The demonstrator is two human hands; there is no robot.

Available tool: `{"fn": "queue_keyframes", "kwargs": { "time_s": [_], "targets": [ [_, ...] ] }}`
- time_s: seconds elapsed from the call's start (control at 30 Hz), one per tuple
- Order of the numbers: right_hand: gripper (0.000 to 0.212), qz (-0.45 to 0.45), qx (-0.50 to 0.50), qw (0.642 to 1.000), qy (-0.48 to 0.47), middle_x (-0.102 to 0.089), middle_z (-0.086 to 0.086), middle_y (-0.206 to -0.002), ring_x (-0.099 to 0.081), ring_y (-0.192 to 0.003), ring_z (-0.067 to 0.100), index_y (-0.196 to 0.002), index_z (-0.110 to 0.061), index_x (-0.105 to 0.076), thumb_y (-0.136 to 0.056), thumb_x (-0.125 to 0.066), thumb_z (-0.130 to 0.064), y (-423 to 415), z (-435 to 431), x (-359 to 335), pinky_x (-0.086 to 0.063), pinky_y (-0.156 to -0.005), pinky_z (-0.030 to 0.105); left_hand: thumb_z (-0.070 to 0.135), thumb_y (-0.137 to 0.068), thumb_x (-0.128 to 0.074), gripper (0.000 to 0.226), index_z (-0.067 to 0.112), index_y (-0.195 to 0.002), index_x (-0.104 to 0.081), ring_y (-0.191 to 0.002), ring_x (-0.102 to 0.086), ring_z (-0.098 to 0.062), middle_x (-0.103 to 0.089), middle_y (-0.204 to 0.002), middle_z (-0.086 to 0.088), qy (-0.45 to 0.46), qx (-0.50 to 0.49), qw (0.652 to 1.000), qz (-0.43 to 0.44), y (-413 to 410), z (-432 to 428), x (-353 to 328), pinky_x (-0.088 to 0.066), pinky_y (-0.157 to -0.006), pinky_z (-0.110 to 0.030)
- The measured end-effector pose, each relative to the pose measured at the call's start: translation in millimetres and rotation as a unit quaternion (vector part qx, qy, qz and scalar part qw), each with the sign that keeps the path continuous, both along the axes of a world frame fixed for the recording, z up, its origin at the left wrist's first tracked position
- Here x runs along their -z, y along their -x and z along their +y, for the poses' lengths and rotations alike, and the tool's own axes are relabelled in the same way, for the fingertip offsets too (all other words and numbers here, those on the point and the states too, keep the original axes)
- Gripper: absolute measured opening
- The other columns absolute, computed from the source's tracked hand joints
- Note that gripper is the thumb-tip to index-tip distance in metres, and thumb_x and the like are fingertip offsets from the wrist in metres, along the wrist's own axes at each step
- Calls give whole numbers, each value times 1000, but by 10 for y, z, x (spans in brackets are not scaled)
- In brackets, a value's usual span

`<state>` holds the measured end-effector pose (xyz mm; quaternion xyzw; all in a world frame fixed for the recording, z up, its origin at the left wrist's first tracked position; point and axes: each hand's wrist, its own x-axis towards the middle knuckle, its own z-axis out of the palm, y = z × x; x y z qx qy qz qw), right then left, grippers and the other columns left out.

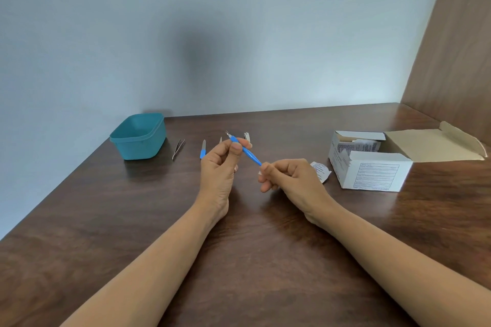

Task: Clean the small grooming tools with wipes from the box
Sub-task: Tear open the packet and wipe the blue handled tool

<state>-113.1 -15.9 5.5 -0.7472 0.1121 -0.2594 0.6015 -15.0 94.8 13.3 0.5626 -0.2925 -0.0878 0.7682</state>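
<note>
Blue tool, slim with a forked metal tip pointing far-left, is held above the middle of the bench. The left hand pinches its upper handle between thumb and fingers. The right hand has its fingers clenched round a white wipe at its near end. Beyond the left hand lie a file, a pointed tip partly hidden by the fingers, and a clipper. Tweezers lie further left, beside a teal tub. Just right of the right hand lies a torn wrapper, then the open box with sachets inside. The bench is dark wood, with a pale wall behind and a wooden panel at right.
</note>
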Motion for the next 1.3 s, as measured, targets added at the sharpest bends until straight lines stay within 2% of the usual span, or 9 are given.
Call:
{"fn": "queue_keyframes", "kwargs": {
  "time_s": [0.1,0.23,0.37,0.43,0.53,0.63,0.8,1.07,1.3],
  "targets": [
    [34,9,-11,1000,7,-68,7,-64,-60,-61,9,-73,-7,-71,-96,-53,-24,8,9,-23,-46,-61,17,23,-96,-54,20,21,-82,-69,-69,-51,4,-70,-87,14,-5,-1,1000,-7,-2,2,1,-34,-66,-25],
    [28,7,-34,999,-3,-71,7,-72,-62,-64,5,-82,-6,-71,-98,-49,-14,16,19,-35,-46,-63,16,23,-96,-53,21,22,-84,-69,-68,-52,4,-70,-88,13,-9,0,1000,-12,-3,6,10,-35,-68,-26],
    [14,-3,-49,999,-1,-75,10,-85,-68,-80,14,-92,-6,-72,-92,-59,-11,21,5,-24,-50,-73,19,22,-96,-52,20,20,-84,-68,-68,-54,5,-70,-87,14,0,0,1000,-7,-1,3,-1,-35,-68,-27],
    [13,-8,-47,999,-11,-74,12,-83,-68,-78,12,-94,-1,-73,-88,-65,-10,25,3,-29,-50,-72,17,21,-96,-52,20,20,-84,-68,-70,-55,6,-71,-87,15,1,1,1000,-6,-3,1,-2,-35,-69,-27],
    [14,-15,-39,999,-35,-73,14,-80,-68,-72,6,-92,4,-72,-84,-69,-7,29,7,-39,-48,-67,12,20,-97,-52,20,20,-85,-68,-70,-55,6,-71,-85,16,5,2,1000,-1,-4,1,-3,-35,-70,-27],
    [14,-2,-18,1000,-11,-73,13,-75,-67,-71,13,-83,0,-73,-84,-70,-13,14,1,-24,-50,-67,18,22,-96,-52,19,19,-86,-68,-69,-53,6,-70,-85,16,12,3,1000,0,-11,-1,5,-34,-69,-27],
    [29,14,-15,1000,13,-68,5,-65,-61,-61,8,-72,-10,-70,-95,-55,-21,8,12,-17,-49,-66,20,22,-96,-53,26,26,-78,-71,-72,-51,1,-70,-86,12,37,-7,999,17,-47,-9,20,-31,-65,-26],
    [12,0,-46,999,-16,-74,11,-78,-65,-77,12,-86,-7,-73,-89,-61,-8,37,12,-47,-48,-72,19,22,-95,-53,20,21,-83,-69,-72,-52,3,-70,-86,12,39,-5,999,10,-45,-24,23,-32,-63,-23],
    [9,-3,-16,1000,-19,-73,7,-70,-61,-71,10,-79,-7,-74,-85,-67,-10,35,1,-30,-47,-65,17,24,-95,-53,19,19,-84,-68,-69,-53,4,-69,-85,13,31,2,1000,-2,-41,-19,31,-31,-64,-26]
  ]
}}
